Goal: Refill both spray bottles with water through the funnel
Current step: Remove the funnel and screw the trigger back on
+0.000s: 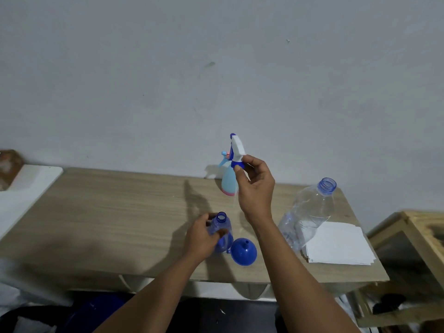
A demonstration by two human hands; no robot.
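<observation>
From the head view, the left hand (pixel 200 239) has its fingers clamped around the blue bottle (pixel 222 233), which stands on the bench (pixel 108 212) with its neck open. The right hand (pixel 255 188) is raised above that bottle, fingers pinched on the collar of the spray head (pixel 236 149), whose thin dip tube hangs down free.

So the first bottle is uncapped, but no water appears to have gone in yet. The funnel (pixel 243 251) lies just right of the blue bottle, wide mouth down, unused. The second sprayer (pixel 227 181), pale blue with a pink base, stands behind the blue bottle near the wall, head still on. Both fills remain.

The water bottle (pixel 306 212), uncapped, stands well right of the blue bottle, beside a paper stack (pixel 341 246). The spray head needs setting down first; bare bench lies left.
</observation>
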